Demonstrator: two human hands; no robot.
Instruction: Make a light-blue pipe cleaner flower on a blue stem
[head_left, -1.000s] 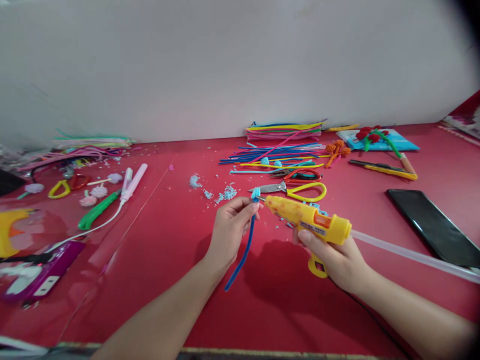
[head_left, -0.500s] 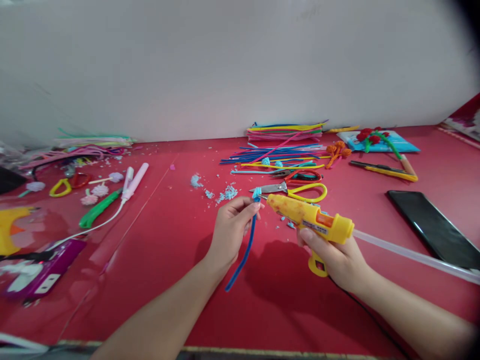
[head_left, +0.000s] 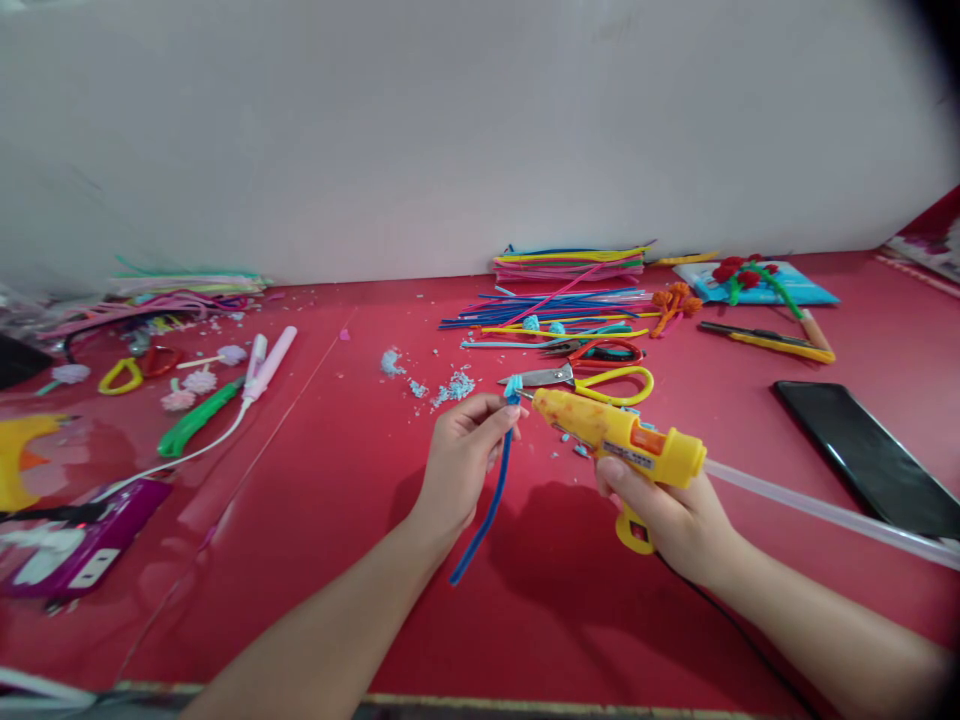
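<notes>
Between the thumb and fingers of my left hand (head_left: 466, 455) is a blue pipe cleaner (head_left: 489, 515), its dark blue tail hanging down and a light blue curled bit (head_left: 514, 387) at its top. My right hand (head_left: 675, 515) is wrapped round a yellow hot glue gun (head_left: 615, 432), pointed left. Its metal nozzle is right at the curled top; whether it touches cannot be made out. A clear glue stick (head_left: 817, 508) sticks out of the gun's back. Just behind the nozzle lie scissors (head_left: 600, 375) with red and yellow handles.
Loose pipe cleaners (head_left: 555, 305) and a stacked bundle (head_left: 570, 265) lie at the back. Light blue fluff scraps (head_left: 454, 387) are scattered behind my left hand. A black phone (head_left: 870, 455) rests at right. Left are a purple power strip (head_left: 97, 545), a green cutter (head_left: 196, 420) and a pink styling iron (head_left: 270, 365).
Almost nothing differs. The glue gun has shifted very slightly to the left, and both hands keep their grip.
</notes>
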